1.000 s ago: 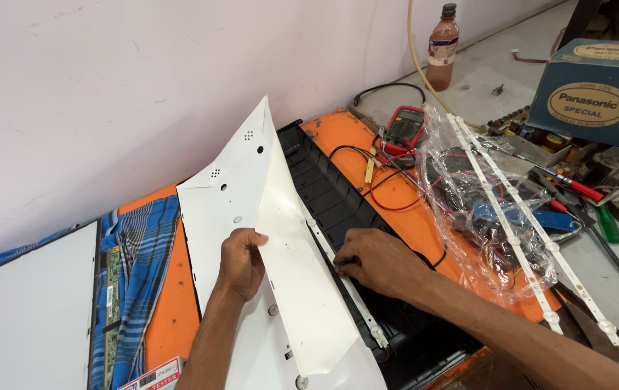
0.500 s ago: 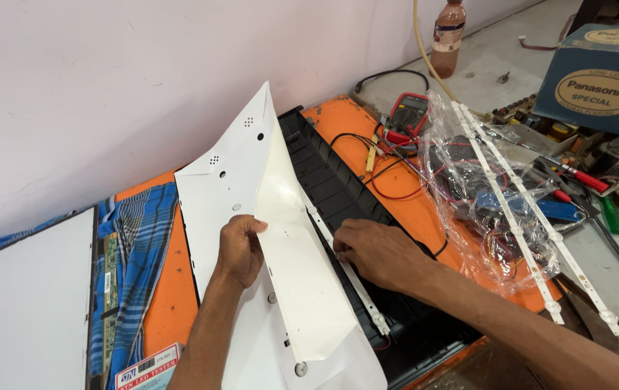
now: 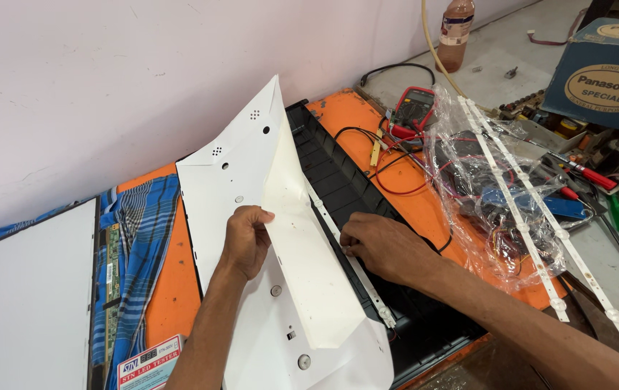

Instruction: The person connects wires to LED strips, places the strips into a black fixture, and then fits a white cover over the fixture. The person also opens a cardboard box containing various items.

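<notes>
I'm lifting the white reflector sheet (image 3: 280, 217) with my left hand (image 3: 246, 242), fingers clenched over its folded edge so it is standing up off the black back panel (image 3: 338, 173) on the orange worktop (image 3: 403, 191). My right hand (image 3: 382, 247) is lying released, fingertips pressing on the LED strip (image 3: 353, 263) running along the panel beside the sheet. I judge I'm at the strip-freeing step; next calls for a fingertip pinch on the strip while keeping the sheet raised. 2 loose LED strips (image 3: 533, 217) are lying across a plastic bag (image 3: 483, 173).
</notes>
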{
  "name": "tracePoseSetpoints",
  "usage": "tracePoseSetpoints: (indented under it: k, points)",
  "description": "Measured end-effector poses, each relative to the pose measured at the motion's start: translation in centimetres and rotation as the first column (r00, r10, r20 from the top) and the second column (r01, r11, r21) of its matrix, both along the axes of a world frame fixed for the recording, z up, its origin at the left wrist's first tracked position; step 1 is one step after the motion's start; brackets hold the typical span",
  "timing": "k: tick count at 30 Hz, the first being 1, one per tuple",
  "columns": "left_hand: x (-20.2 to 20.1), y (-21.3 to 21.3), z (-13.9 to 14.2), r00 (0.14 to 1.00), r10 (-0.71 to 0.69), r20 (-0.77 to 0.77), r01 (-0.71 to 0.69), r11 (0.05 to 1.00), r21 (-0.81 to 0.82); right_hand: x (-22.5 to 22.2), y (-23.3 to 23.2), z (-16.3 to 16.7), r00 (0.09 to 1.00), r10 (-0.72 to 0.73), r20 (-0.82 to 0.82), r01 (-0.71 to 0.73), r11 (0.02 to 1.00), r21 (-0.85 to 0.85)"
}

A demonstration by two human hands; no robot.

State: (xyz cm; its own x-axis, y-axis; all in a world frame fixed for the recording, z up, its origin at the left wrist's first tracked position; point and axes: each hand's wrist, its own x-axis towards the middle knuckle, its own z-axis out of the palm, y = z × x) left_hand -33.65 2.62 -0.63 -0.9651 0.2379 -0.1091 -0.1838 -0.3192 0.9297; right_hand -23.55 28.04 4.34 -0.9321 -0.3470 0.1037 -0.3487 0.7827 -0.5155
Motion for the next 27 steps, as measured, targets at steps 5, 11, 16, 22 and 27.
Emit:
tracePoseSetpoints:
  k: [5,11,16,22,27]
  points:
    - [-0.3,-0.2,-0.6,0.999,-0.025,-0.034,0.025,1.000,0.004,0.2,0.1,-0.3,0.998,0.030,-0.064,-0.032,0.999,-0.037]
    - [-0.5,-0.5,-0.9,0.997,0.082,0.006,-0.082,0.995,0.062,0.2,0.4,-0.8,0.992,0.052,-0.119,-0.059,0.997,-0.059]
    - [-0.2,-0.8,-0.4,0.991,-0.032,-0.132,0.044,0.995,0.092,0.0,0.5,-1.2,0.987,0.073,-0.144,-0.084,0.994,-0.075]
    - [-0.3,-0.6,-0.6,0.998,0.047,-0.042,-0.044,0.996,0.074,0.0,0.8,-1.3,0.989,0.087,-0.123,-0.100,0.989,-0.105]
    - [-0.1,-0.2,-0.2,0.993,-0.022,-0.114,0.026,0.999,0.035,0.1,0.8,-1.2,0.989,0.084,-0.118,-0.096,0.990,-0.099]
